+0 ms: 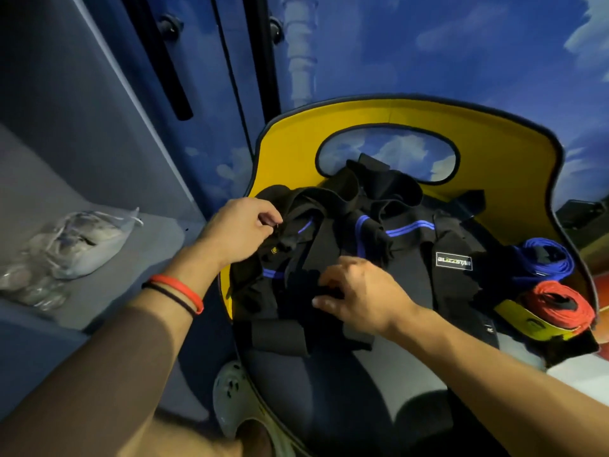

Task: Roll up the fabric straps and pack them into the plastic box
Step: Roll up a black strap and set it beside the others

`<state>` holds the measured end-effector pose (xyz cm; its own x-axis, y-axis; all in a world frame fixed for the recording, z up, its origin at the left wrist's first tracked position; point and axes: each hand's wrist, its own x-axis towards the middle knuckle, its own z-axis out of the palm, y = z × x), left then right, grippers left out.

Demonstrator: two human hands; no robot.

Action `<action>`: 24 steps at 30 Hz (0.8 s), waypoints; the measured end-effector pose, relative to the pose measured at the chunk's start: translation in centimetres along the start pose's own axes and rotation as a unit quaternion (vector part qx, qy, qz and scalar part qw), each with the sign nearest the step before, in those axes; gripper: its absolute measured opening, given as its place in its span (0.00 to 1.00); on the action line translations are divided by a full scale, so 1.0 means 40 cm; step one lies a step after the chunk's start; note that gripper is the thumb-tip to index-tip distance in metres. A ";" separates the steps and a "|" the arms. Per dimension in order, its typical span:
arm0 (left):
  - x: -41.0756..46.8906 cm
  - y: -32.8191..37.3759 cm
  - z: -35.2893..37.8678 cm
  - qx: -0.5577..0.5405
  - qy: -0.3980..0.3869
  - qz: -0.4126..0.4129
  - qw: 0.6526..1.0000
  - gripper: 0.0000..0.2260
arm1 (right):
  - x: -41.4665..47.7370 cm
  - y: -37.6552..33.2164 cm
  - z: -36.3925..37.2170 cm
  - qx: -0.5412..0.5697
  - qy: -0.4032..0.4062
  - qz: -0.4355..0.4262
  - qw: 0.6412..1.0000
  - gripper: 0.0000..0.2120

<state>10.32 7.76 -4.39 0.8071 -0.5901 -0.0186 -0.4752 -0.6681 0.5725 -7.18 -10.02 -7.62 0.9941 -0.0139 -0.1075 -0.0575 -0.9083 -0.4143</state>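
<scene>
Head view: black straps (412, 258) with blue stripes lie heaped mid-seat on a yellow seat (362, 113). The left hand (237, 229) pinches one strap at the heap's left edge, and the right hand (359, 291) curls round a dark fold near its front. A blue roll (543, 262) and a red roll (557, 305) sit at the seat's right edge. A plastic bag (75, 239) lies on the shelf (138, 285) to the left.

The strap pile (408, 285) lies on the chair (329, 133), with the far roll (545, 258) behind the near roll (560, 306) at its right, and the bag (75, 245) on the shelf (138, 275) to the left.
</scene>
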 end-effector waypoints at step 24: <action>-0.031 0.114 0.055 -0.302 -0.216 -0.080 0.925 0.29 | 0.002 0.069 -0.093 0.753 0.092 0.245 0.603 0.06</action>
<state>6.36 4.45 -3.56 0.5735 -0.7183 -0.3940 0.0254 -0.4651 0.8849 -6.93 -14.07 -5.41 0.8092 -0.2987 -0.5060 -0.2292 0.6325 -0.7399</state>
